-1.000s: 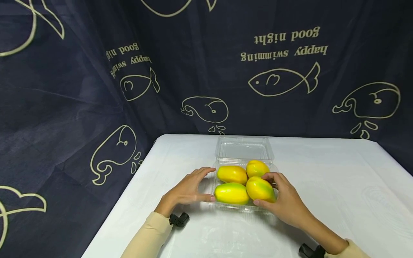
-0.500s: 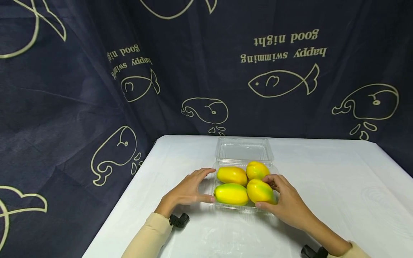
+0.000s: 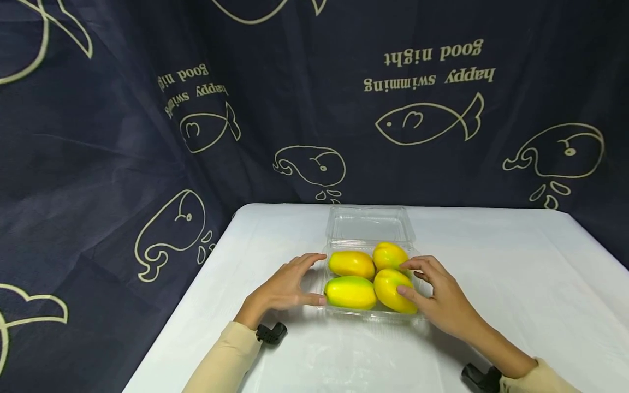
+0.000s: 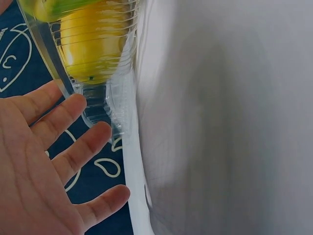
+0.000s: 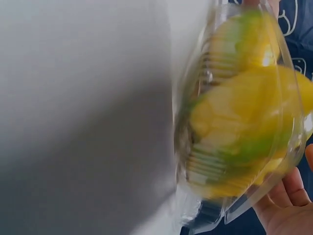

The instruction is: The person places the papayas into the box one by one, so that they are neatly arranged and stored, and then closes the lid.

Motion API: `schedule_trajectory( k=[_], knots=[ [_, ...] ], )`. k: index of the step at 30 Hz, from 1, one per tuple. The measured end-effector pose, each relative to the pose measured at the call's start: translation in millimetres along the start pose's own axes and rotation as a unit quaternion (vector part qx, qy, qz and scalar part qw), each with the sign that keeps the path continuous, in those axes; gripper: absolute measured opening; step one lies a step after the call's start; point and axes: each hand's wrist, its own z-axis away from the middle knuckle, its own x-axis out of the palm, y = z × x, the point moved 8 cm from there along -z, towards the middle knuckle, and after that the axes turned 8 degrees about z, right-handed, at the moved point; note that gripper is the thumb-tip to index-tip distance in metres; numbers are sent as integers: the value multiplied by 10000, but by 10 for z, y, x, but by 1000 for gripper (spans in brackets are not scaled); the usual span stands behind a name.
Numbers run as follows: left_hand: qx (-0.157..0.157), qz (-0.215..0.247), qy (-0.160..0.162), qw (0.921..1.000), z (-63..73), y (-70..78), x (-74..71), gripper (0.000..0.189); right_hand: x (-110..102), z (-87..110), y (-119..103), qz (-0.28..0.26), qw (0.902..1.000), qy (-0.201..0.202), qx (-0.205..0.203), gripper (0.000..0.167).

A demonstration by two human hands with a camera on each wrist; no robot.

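Several yellow-green mango-like fruits sit in a clear plastic clamshell box (image 3: pixel 373 314), its lid (image 3: pixel 368 225) folded back. Two lie at the left, the front one greener (image 3: pixel 350 292) and the rear one (image 3: pixel 351 264); on the right are a rear fruit (image 3: pixel 388 255) and a front fruit (image 3: pixel 391 289). My left hand (image 3: pixel 282 286) stays by the box's left wall, its fingers (image 4: pixel 78 152) spread. My right hand (image 3: pixel 444 297) is at the right side, thumb over the front-right fruit and fingertips near the rear one. Whether it touches either is unclear.
A white cloth-covered table (image 3: pixel 511 284) extends on both sides of the box. Behind and at the left hangs a dark blue curtain (image 3: pixel 295 98) with fish and whale outlines. Each wrist wears a black device (image 3: pixel 272 334).
The right hand has loosened from the front-right fruit, its fingers rising and its thumb shifting up over the fruit's right side. That fruit has turned slightly. The left hand keeps its place.
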Motion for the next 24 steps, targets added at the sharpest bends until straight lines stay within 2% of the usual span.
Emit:
schedule_trajectory(
  k=[8,12,20,24],
  knots=[
    [58,21,12,10000,7,23,-12,99,-89,-129,81,61,9995,210,-221,29],
    [128,20,28,9999,6,39,-16,101,-154,-236,127,197,9990,272,-311,29],
    [76,-22,21,10000,4,21,-14,99,-185,-426,372,475,9987,167,51,34],
    [102,-19,23,9999,10,28,-20,98,-168,-488,513,530,9985,91,40,36]
  ],
)
